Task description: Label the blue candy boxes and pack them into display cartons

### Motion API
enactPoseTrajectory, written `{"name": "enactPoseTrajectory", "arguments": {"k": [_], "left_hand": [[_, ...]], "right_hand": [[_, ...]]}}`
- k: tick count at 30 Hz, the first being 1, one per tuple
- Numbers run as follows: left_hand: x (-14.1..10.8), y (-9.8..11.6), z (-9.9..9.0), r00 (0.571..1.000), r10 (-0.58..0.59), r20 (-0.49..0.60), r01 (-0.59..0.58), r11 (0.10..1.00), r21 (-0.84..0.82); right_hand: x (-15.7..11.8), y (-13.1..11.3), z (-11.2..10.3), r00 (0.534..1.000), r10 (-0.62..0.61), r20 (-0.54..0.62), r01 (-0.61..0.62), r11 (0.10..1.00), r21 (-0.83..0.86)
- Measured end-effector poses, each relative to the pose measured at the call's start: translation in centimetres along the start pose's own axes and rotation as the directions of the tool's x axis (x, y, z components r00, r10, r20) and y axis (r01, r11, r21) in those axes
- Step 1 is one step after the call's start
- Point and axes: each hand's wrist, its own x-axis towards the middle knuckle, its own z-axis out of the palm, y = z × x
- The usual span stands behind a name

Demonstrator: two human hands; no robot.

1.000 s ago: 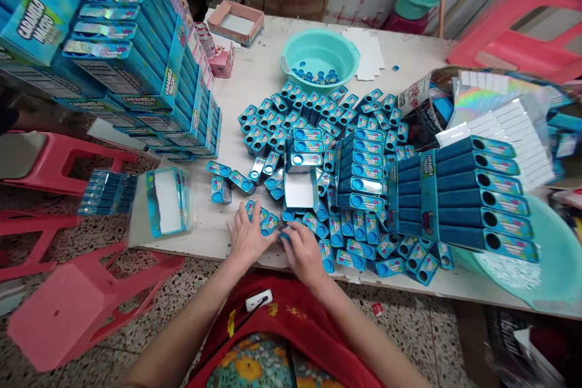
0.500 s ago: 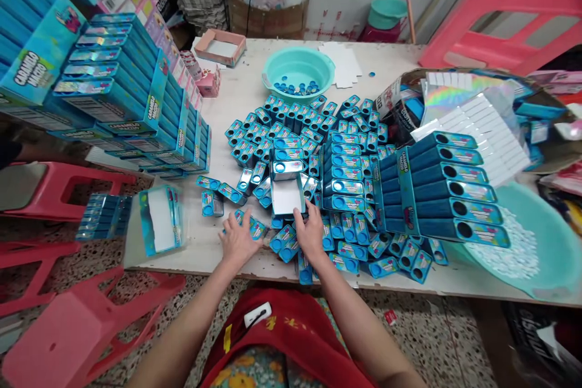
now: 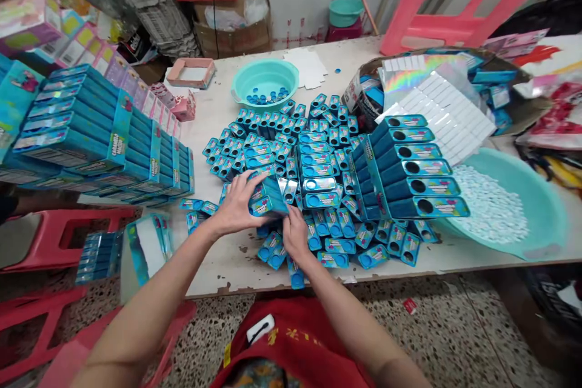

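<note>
My left hand (image 3: 240,201) is wrapped round a blue box (image 3: 268,199) at its left end, the thumb near the table side. My right hand (image 3: 294,231) is closed at the right lower edge of the tray that holds this box. Behind my hands stands a row of blue boxes in a tray (image 3: 317,170). Many loose blue boxes (image 3: 339,246) lie about my hands. A larger tray of blue boxes with round dark holes (image 3: 409,173) leans at the right.
A teal basin with small blue caps (image 3: 265,82) stands at the back. A teal basin of white pieces (image 3: 495,209) is at the right. Stacked blue cartons (image 3: 104,133) rise at the left. Pink stools (image 3: 50,242) stand beyond the table's left edge (image 3: 191,282).
My left hand has moved up from the loose box on the table to the tray, now with a blue box in its grasp. The view has shifted.
</note>
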Motion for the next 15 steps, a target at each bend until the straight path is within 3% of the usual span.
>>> {"name": "enactPoseTrajectory", "arguments": {"k": [3, 7, 12, 15], "left_hand": [[1.4, -0.1, 1.1, 0.998, 0.033, 0.048, -0.039, 0.989, 0.141], [2.2, 0.3, 1.2, 0.991, 0.078, 0.106, -0.104, 0.956, 0.273], [2.5, -0.2, 1.3, 0.981, 0.112, 0.159, -0.158, 0.936, 0.315], [2.2, -0.4, 1.6, 0.972, 0.101, 0.213, -0.169, 0.928, 0.332]], "right_hand": [[0.2, 0.0, 0.2, 1.000, 0.011, -0.013, -0.011, 1.000, -0.016], [0.5, -0.1, 0.0, 1.000, 0.020, -0.009, -0.020, 1.000, -0.023], [0.4, -0.1, -0.7, 0.999, 0.028, 0.040, -0.027, 1.000, -0.010], [0.0, 0.0, -0.7, 0.996, -0.036, 0.079, 0.039, 0.999, -0.026]]}}
